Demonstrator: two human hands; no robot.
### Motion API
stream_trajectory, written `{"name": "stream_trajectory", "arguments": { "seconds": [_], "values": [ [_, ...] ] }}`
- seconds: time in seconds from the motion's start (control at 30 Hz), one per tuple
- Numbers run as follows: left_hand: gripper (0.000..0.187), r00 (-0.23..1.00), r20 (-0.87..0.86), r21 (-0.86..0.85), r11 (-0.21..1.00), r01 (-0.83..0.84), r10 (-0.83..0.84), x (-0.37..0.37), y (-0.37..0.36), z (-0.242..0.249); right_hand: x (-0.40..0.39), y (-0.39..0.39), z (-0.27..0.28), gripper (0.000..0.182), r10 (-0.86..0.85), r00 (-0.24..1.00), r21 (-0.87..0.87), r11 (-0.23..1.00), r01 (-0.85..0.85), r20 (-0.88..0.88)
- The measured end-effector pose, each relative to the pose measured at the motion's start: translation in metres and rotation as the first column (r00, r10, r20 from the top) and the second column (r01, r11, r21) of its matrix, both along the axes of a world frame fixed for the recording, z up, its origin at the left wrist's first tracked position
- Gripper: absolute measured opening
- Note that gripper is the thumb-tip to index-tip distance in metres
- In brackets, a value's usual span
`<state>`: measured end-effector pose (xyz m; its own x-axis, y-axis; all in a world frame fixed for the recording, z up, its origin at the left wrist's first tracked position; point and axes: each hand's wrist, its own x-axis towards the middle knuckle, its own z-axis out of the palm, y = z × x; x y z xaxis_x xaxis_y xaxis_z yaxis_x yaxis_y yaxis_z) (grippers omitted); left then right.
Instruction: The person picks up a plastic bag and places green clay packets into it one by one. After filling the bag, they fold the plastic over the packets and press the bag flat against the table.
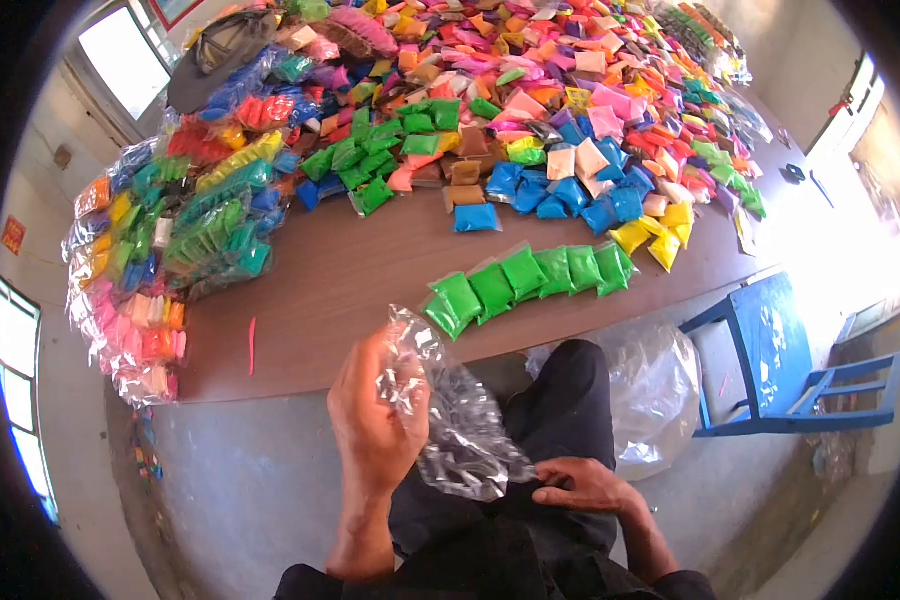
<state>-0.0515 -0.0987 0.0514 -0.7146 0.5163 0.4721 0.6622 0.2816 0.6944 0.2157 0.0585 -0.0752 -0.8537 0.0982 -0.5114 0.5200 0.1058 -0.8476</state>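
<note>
Well, the left hand [378,410] is curled round the upper part of a clear bag [462,430], gripping the film, though I can't tell whether any fingertip is inside it. The right hand [582,487] sits at the bag's lower corner with its fingers bent; whether they pinch the plastic or only rest against it, I can't make out. Between them the bag hangs crumpled and slanting above the dark trousers [570,400], seemingly with nothing inside.

Film that thin looks as if it would cling to itself, so a careless tug could split it, or a loose hold at the lower corner could let it slip to the lap. A forearm or the bag's flapping top might also nudge the row of green packets [520,272], and the nearest one, close to the table [320,310] edge, could go over.

That row lies ahead of the left hand and to its right, apart from the fingers, its packets overlapping. Beyond it are blue packets [477,218], yellow packets [630,237] and the big mixed heap [530,80].
</note>
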Motion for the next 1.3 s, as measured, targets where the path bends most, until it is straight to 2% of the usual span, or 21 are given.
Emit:
{"name": "stream_trajectory", "arguments": {
  "seconds": [0.07, 0.1, 0.13, 0.2, 0.27, 0.33, 0.37, 0.4, 0.47, 0.57, 0.7, 0.8, 0.83, 0.87, 0.9, 0.93, 0.97, 1.0, 1.07, 1.17, 1.3],
  "values": [
    [0.032, 0.993, -0.117, -0.084, 0.996, -0.031, 0.021, 0.005, -0.001, 0.011, 0.003, 0.012, 0.014, 0.051, 0.145, 0.982, 0.182, 0.969, -0.166, 0.122],
    [0.033, 0.997, -0.048, -0.103, 0.992, -0.071, 0.067, 0.011, 0.0, 0.014, 0.002, 0.013, 0.04, 0.043, 0.103, 0.992, 0.138, 0.984, -0.112, 0.074],
    [0.034, 0.993, -0.081, -0.126, 0.987, -0.097, 0.087, 0.015, 0.003, 0.014, -0.002, 0.011, 0.061, 0.043, 0.14, 0.982, 0.061, 0.989, -0.133, -0.127],
    [0.037, 0.983, -0.146, -0.163, 0.978, -0.13, 0.107, 0.023, 0.015, 0.012, -0.013, -0.001, 0.098, 0.042, 0.134, 0.851, -0.07, 0.978, -0.196, -0.508],
    [0.038, 0.98, -0.191, -0.171, 0.982, -0.085, 0.052, 0.031, 0.028, 0.003, -0.036, -0.031, 0.129, 0.046, 0.047, 0.774, -0.175, 0.964, -0.201, -0.632],
    [0.036, 0.983, -0.185, -0.188, 0.982, -0.031, -0.004, 0.041, 0.035, -0.001, -0.057, -0.049, 0.132, 0.052, -0.038, 0.666, -0.024, 0.999, 0.03, -0.745],
    [0.037, 0.988, -0.153, -0.192, 0.981, -0.023, -0.007, 0.045, 0.037, -0.001, -0.055, -0.059, 0.124, 0.054, -0.149, 0.787, -0.084, 0.989, 0.123, -0.599],
    [0.037, 0.992, -0.125, -0.184, 0.983, -0.016, -0.008, 0.046, 0.036, -0.002, -0.059, -0.063, 0.123, 0.06, -0.298, 0.752, -0.161, 0.954, 0.252, -0.588],
    [0.037, 0.998, -0.064, -0.171, 0.985, -0.004, -0.007, 0.047, 0.034, -0.005, -0.06, -0.066, 0.109, 0.07, -0.386, 0.648, -0.065, 0.885, 0.461, -0.656],
    [0.038, 0.992, -0.076, -0.197, 0.976, 0.087, -0.104, 0.059, 0.037, -0.012, -0.064, -0.054, 0.102, 0.079, -0.386, 0.598, 0.006, 0.837, 0.547, -0.703],
    [0.041, 0.969, -0.072, -0.165, 0.961, 0.221, -0.235, 0.073, 0.046, -0.019, -0.066, -0.045, 0.083, 0.081, -0.489, 0.479, -0.129, 0.785, 0.606, -0.729],
    [0.05, 0.92, -0.156, -0.12, 0.931, 0.344, -0.36, 0.086, 0.053, -0.026, -0.065, -0.037, 0.077, 0.078, -0.664, 0.441, -0.374, 0.725, 0.578, -0.604],
    [0.052, 0.901, -0.166, -0.111, 0.915, 0.387, -0.401, 0.092, 0.056, -0.027, -0.069, -0.035, 0.086, 0.073, -0.742, 0.42, -0.436, 0.656, 0.616, -0.522],
    [0.055, 0.879, -0.177, -0.103, 0.897, 0.43, -0.442, 0.098, 0.056, -0.027, -0.067, -0.029, 0.083, 0.062, -0.741, 0.43, -0.425, 0.657, 0.622, -0.516],
    [0.058, 0.865, -0.127, -0.149, 0.871, 0.468, -0.486, 0.102, 0.053, -0.023, -0.067, -0.028, 0.077, 0.056, -0.831, 0.367, -0.56, 0.554, 0.616, -0.417],
    [0.058, 0.86, -0.061, -0.103, 0.86, 0.499, -0.506, 0.105, 0.054, -0.026, -0.066, -0.028, 0.073, 0.051, -0.903, 0.307, -0.675, 0.429, 0.6, -0.301],
    [0.058, 0.85, 0.006, -0.055, 0.848, 0.527, -0.528, 0.109, 0.054, -0.029, -0.066, -0.025, 0.078, 0.038, -0.921, 0.255, -0.717, 0.389, 0.578, -0.295],
    [0.057, 0.833, 0.073, -0.007, 0.835, 0.551, -0.549, 0.112, 0.055, -0.031, -0.065, -0.022, 0.075, 0.036, -0.933, 0.228, -0.731, 0.359, 0.581, -0.277],
    [0.055, 0.845, -0.076, -0.012, 0.848, 0.529, -0.529, 0.104, 0.053, -0.033, -0.067, -0.015, 0.066, 0.031, -0.954, 0.171, -0.762, 0.299, 0.575, -0.245],
    [0.054, 0.867, -0.306, -0.085, 0.918, 0.386, -0.393, 0.083, 0.054, -0.026, -0.068, -0.007, 0.068, 0.025, -0.974, 0.178, -0.798, 0.218, 0.562, -0.141],
    [0.042, 0.941, 0.11, -0.018, 0.946, 0.325, -0.321, 0.069, 0.061, -0.025, -0.073, -0.002, 0.07, 0.022, -0.957, 0.278, -0.827, 0.224, 0.515, -0.086]
  ]
}}
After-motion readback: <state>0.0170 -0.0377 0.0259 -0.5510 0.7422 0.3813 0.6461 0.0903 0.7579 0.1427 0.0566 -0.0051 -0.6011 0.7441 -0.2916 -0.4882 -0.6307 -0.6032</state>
